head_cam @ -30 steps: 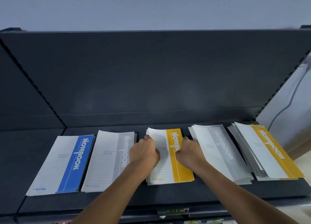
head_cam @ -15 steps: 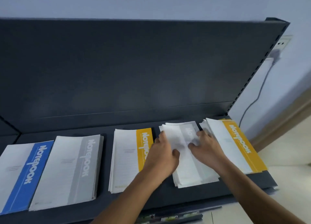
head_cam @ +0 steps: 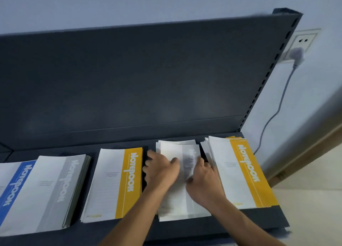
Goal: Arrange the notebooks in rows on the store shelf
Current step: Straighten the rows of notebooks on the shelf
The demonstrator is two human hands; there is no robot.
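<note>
Notebooks (head_cam: 55,190) lie in five piles on the shelf (head_cam: 273,218). Your left hand (head_cam: 161,173) and right hand (head_cam: 203,181) each curl a grip round one side of the grey pile (head_cam: 177,207), at 3 o'clock from the middle yellow pile (head_cam: 114,182). Squeeze unevenly and copies could skew into the fanned pile (head_cam: 238,171) beyond.

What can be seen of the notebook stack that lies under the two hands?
The grey notebook stack is a pile of thin paper notebooks, white covers with a grey band whose print is blurred. It lies flat on the dark shelf, between the left yellow stack and the right yellow stack. Its edges are uneven. The left hand holds its left edge, the right hand its right edge, thumbs on top.
</note>
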